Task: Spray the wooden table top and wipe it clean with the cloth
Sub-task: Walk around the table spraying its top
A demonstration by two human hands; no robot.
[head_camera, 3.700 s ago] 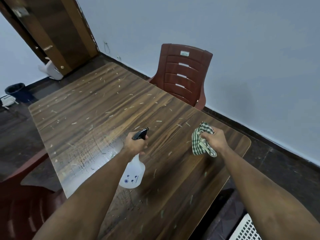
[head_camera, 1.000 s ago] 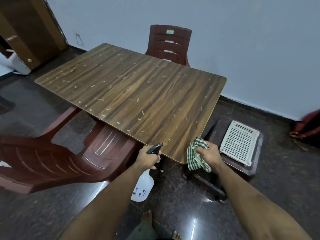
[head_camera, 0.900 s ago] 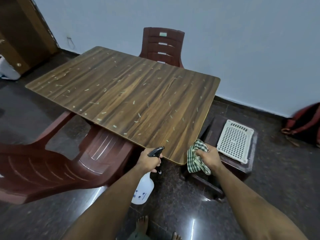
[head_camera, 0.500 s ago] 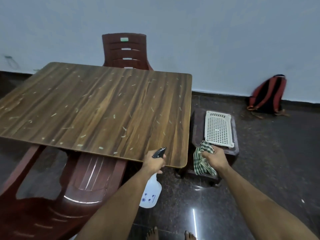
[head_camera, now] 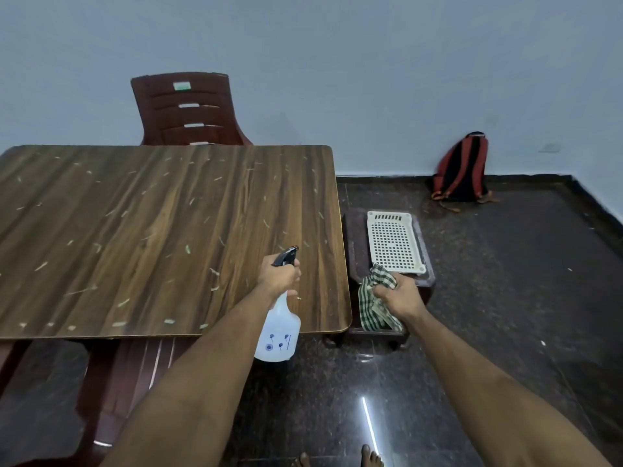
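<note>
Many pale flecks litter the wooden table top (head_camera: 151, 237), and from its near right corner the left hand (head_camera: 279, 275), fingers curled round the trigger neck of the spray bottle (head_camera: 278, 332), could mist past the edge onto the dark polished floor (head_camera: 472, 332) if the nozzle drifts right, leaving it slick for the bare feet (head_camera: 337, 459). Further right, the right hand (head_camera: 397, 294) clutches the checked cloth (head_camera: 372, 305) off the table, above a low stool (head_camera: 355, 251) bearing a white perforated tray (head_camera: 392, 241). One brown chair (head_camera: 185, 109) stands at the grey wall; a backpack (head_camera: 462, 170) leans there.
</note>
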